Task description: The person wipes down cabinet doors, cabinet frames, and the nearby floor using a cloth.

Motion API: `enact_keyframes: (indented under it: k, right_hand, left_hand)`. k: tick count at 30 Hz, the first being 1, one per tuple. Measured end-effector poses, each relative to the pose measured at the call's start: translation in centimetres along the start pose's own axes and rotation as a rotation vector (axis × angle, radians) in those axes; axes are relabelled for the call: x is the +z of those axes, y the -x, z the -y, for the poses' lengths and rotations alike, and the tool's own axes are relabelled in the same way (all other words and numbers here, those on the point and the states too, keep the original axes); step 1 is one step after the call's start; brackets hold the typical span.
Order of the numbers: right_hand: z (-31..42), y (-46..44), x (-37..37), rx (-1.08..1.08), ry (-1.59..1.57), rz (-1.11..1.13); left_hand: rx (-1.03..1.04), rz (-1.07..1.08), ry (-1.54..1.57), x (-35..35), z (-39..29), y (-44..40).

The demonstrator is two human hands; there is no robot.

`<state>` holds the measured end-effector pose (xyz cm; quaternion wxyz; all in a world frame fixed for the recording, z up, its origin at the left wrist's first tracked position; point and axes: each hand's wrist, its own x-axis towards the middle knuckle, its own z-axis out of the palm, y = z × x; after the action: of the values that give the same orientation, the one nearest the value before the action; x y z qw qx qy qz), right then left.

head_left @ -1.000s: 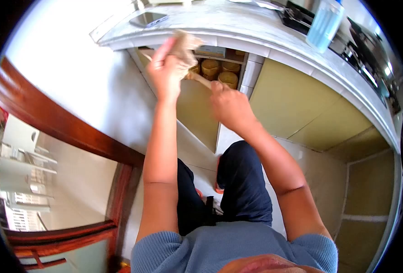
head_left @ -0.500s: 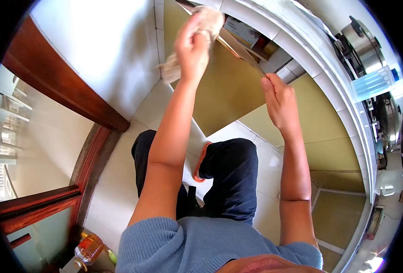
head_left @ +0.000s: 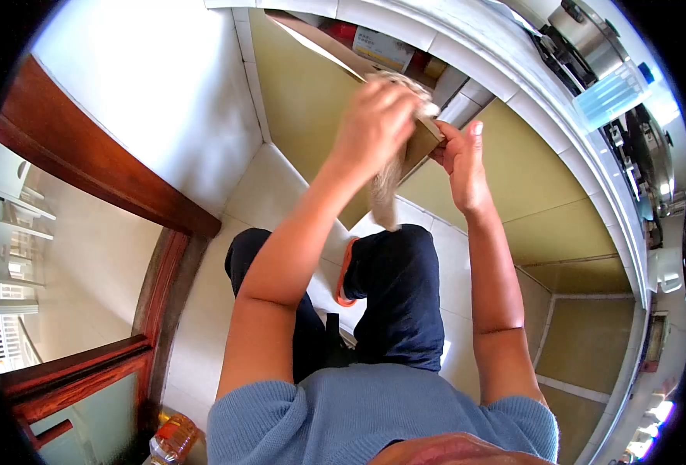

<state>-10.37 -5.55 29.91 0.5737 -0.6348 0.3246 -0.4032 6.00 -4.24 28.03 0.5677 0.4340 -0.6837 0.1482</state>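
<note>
My left hand (head_left: 375, 124) is closed on a beige cloth (head_left: 385, 194), pressing part of it over the top edge of an olive-yellow cabinet door (head_left: 300, 108). The rest of the cloth dangles down the door's face. At the door's outer corner, my right hand (head_left: 465, 159) grips the edge with its fingers, thumb pointing up. The door stands swung out from the cupboard beneath the counter. Behind it, a white printed box (head_left: 383, 48) shows inside the cupboard.
A tiled counter (head_left: 451, 50) curves above the cupboard, bearing a steel pot (head_left: 587, 35) and a pale blue container (head_left: 612, 94). Wooden door frame (head_left: 110, 170) stands at left. An oil bottle (head_left: 174, 439) is on the floor at lower left.
My left hand has brought the cloth rightward and down along the door's top edge, close to my right hand. My right hand's thumb has lifted off the door.
</note>
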Motion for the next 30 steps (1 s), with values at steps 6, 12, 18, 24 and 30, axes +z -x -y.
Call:
enact_keyframes:
  k: [6, 12, 18, 24, 30]
  right_hand:
    - [-0.6, 0.5, -0.2, -0.075, 0.394, -0.169]
    - [-0.2, 0.5, 0.3, -0.17, 0.444, -0.149]
    - [-0.5, 1.4, 1.6, -0.186, 0.423, -0.231]
    - [-1.5, 1.3, 1.5, -0.263, 0.457, -0.17]
    - [-1.6, 0.7, 0.8, -0.242, 0.493, -0.174]
  left_hand:
    - [-0.267, -0.02, -0.12, -4.7, 11.6, -3.8]
    - [-0.145, 0.028, -0.196, -4.3, 10.5, -3.2]
    - [-0.014, 0.069, 0.055, -1.3, 1.0, -1.0]
    - [0.018, 0.013, -0.057, -1.7, 3.2, -1.8]
    - [-0.165, -0.149, -0.236, -3.2, 13.2, -3.9]
